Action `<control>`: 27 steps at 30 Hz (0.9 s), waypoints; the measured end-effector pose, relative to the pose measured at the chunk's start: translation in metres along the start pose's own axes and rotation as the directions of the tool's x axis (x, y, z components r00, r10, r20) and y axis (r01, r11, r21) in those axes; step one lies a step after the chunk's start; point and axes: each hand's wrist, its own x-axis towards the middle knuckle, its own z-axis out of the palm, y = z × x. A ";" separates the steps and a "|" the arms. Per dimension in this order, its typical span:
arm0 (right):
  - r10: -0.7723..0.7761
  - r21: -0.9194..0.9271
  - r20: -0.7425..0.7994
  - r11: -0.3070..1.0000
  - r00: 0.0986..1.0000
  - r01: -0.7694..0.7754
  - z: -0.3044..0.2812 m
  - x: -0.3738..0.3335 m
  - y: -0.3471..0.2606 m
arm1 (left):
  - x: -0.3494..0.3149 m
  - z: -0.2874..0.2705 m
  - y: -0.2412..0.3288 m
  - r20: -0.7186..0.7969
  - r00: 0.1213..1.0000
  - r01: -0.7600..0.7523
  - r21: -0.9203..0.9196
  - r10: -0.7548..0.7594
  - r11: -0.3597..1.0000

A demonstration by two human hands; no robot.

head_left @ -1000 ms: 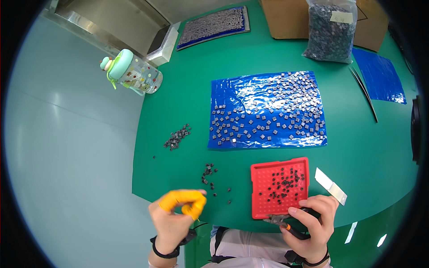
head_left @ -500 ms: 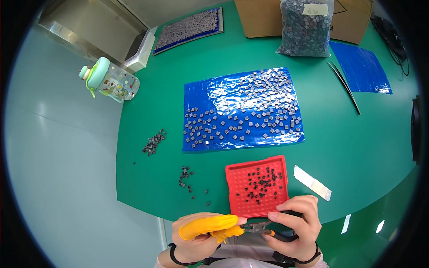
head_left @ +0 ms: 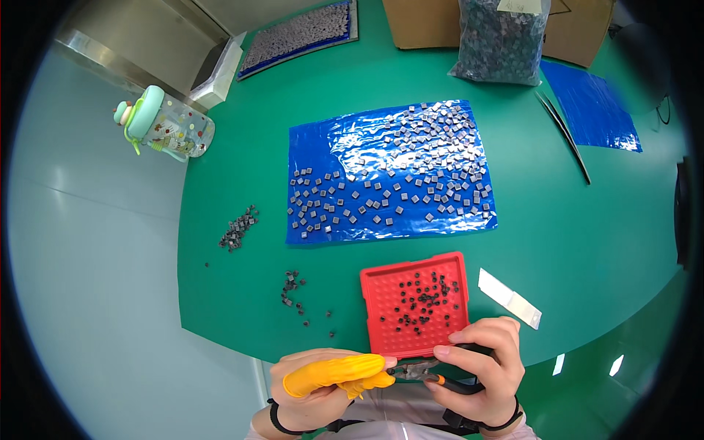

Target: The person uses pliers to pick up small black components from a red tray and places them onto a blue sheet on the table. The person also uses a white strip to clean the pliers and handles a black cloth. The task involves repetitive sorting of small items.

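My right hand (head_left: 484,367) is wrapped around a pair of pliers (head_left: 416,369) with black and orange handles, just below the near edge of the red tray (head_left: 372,308). The metal jaws reach left to the fingertips of my left hand (head_left: 312,392). Yellow rubbery coverings (head_left: 330,372) sit on some of the left fingers, which are closed in a pinch at the jaw tips. Whatever they pinch is too small and covered to name. Several small black pieces (head_left: 429,299) lie scattered in the dimpled tray.
Beyond the tray, a blue sheet (head_left: 315,147) carries many small grey squares. Loose dark pieces (head_left: 236,229) are heaped at left. A bottle (head_left: 172,125) lies at the left edge; tweezers (head_left: 565,136), a white strip (head_left: 510,298) and a filled plastic bag (head_left: 499,48) are at right.
The whole view has shifted slightly, so the table things appear farther left and higher. More of the pliers' metal jaws shows now, and both hands keep their grip.
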 end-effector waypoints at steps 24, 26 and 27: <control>0.003 0.003 0.019 1.000 1.000 -0.003 -0.002 -0.005 0.004 | 0.009 0.006 -0.016 0.285 0.956 -0.030 -0.147 0.071 0.989; 0.004 0.015 0.026 1.000 1.000 -0.005 -0.002 -0.004 0.003 | 0.008 0.008 -0.015 0.240 0.968 -0.032 -0.148 0.067 0.988; 0.000 0.019 0.030 1.000 1.000 0.000 -0.002 -0.003 0.003 | 0.008 0.009 -0.015 0.227 0.971 -0.043 -0.133 0.073 0.990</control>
